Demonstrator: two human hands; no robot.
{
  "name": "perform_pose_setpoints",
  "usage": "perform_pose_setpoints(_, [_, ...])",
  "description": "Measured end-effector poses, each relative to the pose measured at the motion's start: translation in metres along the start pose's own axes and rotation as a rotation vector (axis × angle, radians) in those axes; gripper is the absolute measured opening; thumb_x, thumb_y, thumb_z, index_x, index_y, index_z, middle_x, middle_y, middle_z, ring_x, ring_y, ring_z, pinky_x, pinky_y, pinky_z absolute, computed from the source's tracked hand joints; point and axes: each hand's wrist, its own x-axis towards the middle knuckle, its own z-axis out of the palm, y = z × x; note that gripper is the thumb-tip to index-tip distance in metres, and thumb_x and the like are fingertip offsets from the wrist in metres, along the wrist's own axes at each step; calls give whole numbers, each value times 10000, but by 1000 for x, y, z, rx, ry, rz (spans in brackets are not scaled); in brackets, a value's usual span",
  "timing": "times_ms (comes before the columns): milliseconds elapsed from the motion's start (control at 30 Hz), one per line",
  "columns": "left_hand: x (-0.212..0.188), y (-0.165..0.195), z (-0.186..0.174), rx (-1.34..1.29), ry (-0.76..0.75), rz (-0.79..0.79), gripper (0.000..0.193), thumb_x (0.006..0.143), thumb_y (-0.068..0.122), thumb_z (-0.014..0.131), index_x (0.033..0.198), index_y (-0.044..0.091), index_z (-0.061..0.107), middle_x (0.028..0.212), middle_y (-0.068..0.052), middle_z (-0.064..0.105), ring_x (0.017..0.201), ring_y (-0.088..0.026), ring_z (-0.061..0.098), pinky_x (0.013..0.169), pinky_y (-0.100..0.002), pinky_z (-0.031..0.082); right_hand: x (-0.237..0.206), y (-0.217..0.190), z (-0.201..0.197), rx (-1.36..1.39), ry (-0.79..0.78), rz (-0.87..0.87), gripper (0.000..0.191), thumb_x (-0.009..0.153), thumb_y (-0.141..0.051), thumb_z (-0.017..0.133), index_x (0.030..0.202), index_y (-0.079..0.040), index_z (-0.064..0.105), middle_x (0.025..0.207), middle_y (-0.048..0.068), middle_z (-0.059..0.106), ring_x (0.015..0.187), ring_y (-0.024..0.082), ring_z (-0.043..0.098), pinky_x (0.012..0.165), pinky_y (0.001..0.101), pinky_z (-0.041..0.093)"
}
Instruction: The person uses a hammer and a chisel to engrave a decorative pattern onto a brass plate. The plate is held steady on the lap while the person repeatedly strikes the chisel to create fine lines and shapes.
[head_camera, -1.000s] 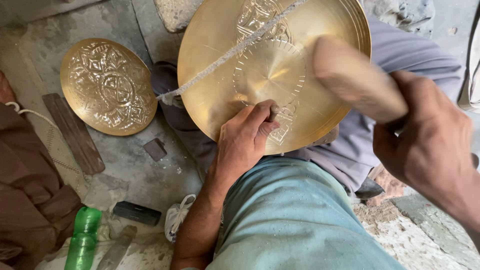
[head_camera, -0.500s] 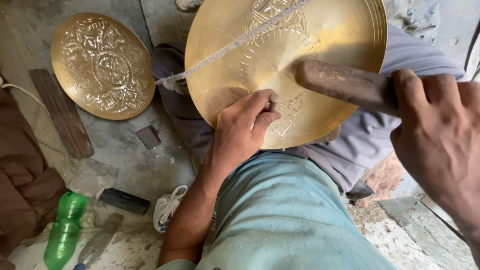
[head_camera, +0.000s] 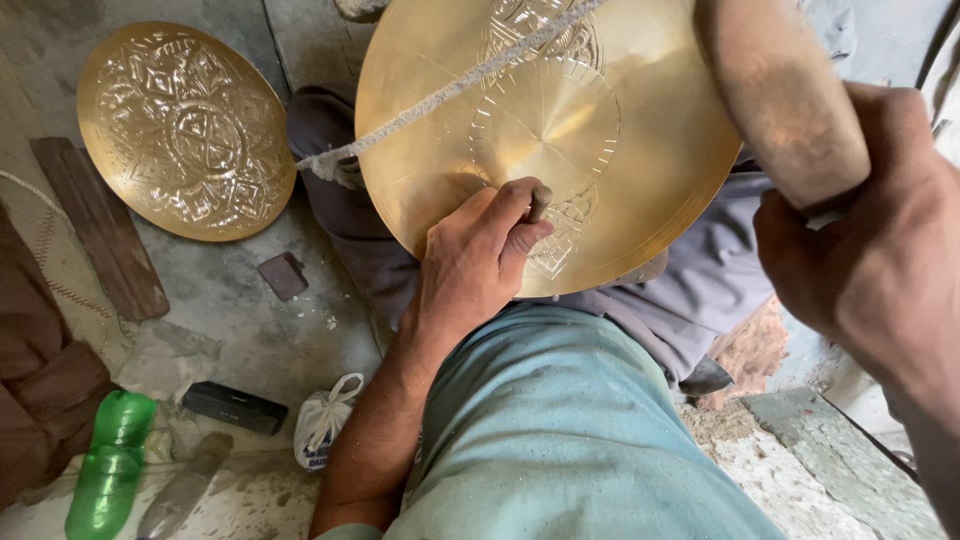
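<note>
A large round brass plate (head_camera: 600, 110) rests on my lap, partly engraved, with a rope (head_camera: 450, 90) stretched across it. My left hand (head_camera: 475, 265) presses on the plate's lower part and grips a small metal punch (head_camera: 538, 203) upright against the engraved band. My right hand (head_camera: 870, 260) is raised close to the camera at the right, wrapped around a thick wooden mallet (head_camera: 780, 95) that hangs above the plate's right side.
A finished engraved brass plate (head_camera: 185, 130) lies on the concrete floor at the left beside a dark wooden strip (head_camera: 100, 230). A green plastic bottle (head_camera: 110, 460), a small black block (head_camera: 232, 407), a knotted white bag (head_camera: 322, 420) and brown cloth (head_camera: 40, 370) lie at the lower left.
The mallet in my right hand has swung up from just over the plate toward the camera. The left hand and punch stay in place on the plate.
</note>
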Motion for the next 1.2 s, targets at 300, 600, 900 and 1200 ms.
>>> perform_pose_setpoints(300, [-2, -2, 2, 84, 9, 20, 230, 990, 166, 733, 1146, 80, 588, 922, -102, 662, 858, -299, 699, 726, -437, 545, -29, 9, 12, -350, -79, -73, 389, 903, -55, 757, 1281, -66, 669, 923, 116, 720, 742, 255, 676, 658, 395, 550])
perform_pose_setpoints(600, [-65, -42, -64, -364, 657, -176, 273, 1151, 11, 624, 1323, 16, 413, 1127, -154, 663, 928, -174, 726, 760, -273, 660, -99, 101, 73, 255, 163, 518, 436, 978, -256, 840, 1095, 35, 537, 971, 159, 717, 852, 215, 695, 743, 347, 560])
perform_pose_setpoints(900, [-106, -74, -69, -308, 822, -314, 316, 1118, 30, 639, 1323, 0, 400, 1188, -133, 614, 932, -157, 682, 749, -291, 630, -136, 95, 163, 383, 184, 736, 665, 763, -221, 814, 1311, -3, 506, 1043, 235, 698, 926, 342, 683, 844, 460, 531])
perform_pose_setpoints(1200, [-85, -33, -34, -499, 699, -213, 312, 1101, 88, 624, 1306, -13, 410, 1054, -106, 648, 900, -148, 713, 787, -291, 654, -109, 60, 151, 100, 232, 570, 582, 769, -247, 803, 1240, -36, 532, 1064, 284, 682, 972, 505, 640, 816, 570, 492])
